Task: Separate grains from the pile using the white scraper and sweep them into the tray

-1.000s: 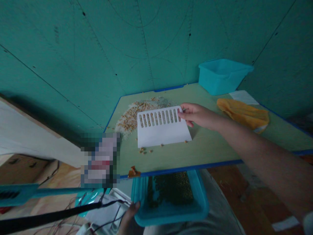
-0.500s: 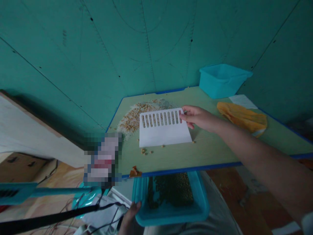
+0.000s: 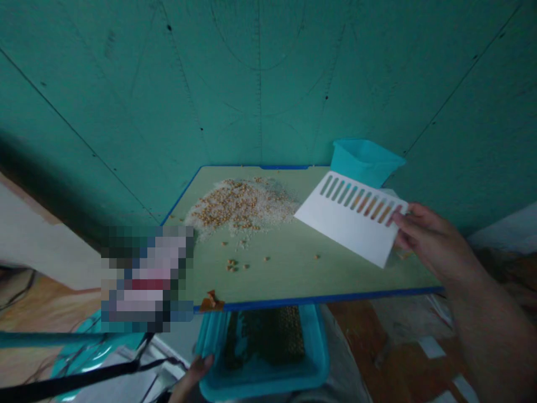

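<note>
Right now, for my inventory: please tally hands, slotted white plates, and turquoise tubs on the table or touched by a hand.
Hands: 2 (left hand, right hand)
Slotted white plate: 1
Turquoise tubs: 2 (rear tub, front tub)
Total: 5

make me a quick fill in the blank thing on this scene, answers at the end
1. The right hand holds a slotted sheet whose colour is ____.
2. In the picture, the slots run along its ____ long edge.
3. The heap of kernels lies to the ____ of the slotted sheet in the picture.
4. The left hand is at the lower tub, by the table's ____ edge, not its far one.

Missing words: white; upper; left; near
</note>
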